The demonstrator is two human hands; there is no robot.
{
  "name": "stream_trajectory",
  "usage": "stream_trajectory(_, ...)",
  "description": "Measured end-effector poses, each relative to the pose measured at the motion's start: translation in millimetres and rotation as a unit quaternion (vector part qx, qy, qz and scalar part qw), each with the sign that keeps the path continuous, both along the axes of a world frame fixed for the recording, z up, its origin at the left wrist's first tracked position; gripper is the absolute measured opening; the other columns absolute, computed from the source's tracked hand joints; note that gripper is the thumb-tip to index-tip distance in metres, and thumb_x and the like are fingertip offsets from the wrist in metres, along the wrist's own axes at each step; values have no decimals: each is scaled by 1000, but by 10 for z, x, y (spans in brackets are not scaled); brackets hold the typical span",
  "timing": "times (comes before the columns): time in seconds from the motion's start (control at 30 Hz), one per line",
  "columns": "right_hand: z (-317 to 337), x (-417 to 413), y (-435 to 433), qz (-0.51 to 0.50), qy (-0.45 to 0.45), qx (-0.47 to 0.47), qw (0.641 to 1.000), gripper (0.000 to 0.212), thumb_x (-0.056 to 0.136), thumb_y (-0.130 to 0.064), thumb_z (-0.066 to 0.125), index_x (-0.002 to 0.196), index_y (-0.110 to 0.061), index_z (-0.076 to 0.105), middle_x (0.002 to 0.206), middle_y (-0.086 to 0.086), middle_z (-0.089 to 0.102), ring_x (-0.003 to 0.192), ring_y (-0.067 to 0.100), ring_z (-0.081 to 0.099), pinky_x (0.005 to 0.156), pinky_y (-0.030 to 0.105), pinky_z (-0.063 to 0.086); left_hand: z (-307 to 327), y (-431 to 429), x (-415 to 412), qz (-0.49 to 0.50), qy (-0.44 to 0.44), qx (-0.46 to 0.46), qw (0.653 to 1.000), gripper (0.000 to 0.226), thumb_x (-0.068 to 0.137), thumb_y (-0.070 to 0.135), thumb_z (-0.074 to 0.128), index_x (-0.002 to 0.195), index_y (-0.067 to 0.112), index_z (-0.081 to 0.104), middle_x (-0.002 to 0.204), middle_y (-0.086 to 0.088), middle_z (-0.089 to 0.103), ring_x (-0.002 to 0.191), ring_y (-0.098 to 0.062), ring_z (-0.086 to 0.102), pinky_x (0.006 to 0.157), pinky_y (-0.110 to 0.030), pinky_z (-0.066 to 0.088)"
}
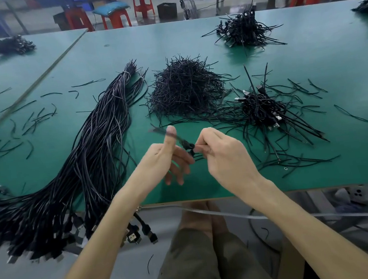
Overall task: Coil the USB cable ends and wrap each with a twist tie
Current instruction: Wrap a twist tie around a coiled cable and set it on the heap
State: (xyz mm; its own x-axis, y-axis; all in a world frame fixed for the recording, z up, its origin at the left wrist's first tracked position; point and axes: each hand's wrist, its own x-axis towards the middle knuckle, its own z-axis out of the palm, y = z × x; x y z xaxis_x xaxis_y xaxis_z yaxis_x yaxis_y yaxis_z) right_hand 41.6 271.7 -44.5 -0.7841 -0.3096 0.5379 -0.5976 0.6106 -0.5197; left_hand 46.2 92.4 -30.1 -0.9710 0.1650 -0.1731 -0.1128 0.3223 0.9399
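Just above the near edge of the green surface, a small coiled cable end lies between both hands. The right hand pinches it. The left hand, fingers loose, raises its thumb against a blurred strand, probably the twist tie, which slants away to the left.

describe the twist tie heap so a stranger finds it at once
Start at the green table. Right of the long cable bundle lies the twist tie heap, mid-table. Unlike the coiled cable pile to its right, it shows only short loose strands, no plugs.
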Motion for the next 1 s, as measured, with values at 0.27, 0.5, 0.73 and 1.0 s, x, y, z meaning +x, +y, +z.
stream_trajectory(0.27,-8,32,41,-15,45,130,990,20,84,10,63,85,-8,54,80,3,58,70,26,57,51,46,49,58,-99,12,-64,9,71,995,24,97,20,68,119,14,72,112,-9,75,99,-26,71,74,-32,59)
stream_trajectory(0.5,-17,13,-20,22,-48,-9,999,17,95,-2,58,83,-10,50,79,-10,56,66,16,51,61,42,49,96,-54,47,-11,106,92,990,28,81,-7,78,102,10,73,105,-21,69,90,-23,65,86,-35,54)
stream_trajectory(0.73,57,3,-31,35,-92,-74,992,26,89,6,53,78,-15,44,67,-13,51,63,13,51,58,36,44,75,4,49,3,244,72,967,45,74,-25,72,88,17,71,98,-16,52,87,-18,60,77,-24,54)
stream_trajectory(1.0,90,19,41,71,-168,-88,979,26,91,10,53,77,-11,51,61,-6,51,55,10,38,53,22,34,85,40,116,-34,376,-84,922,39,73,-31,65,71,7,75,95,-9,52,88,-24,53,67,-26,46)
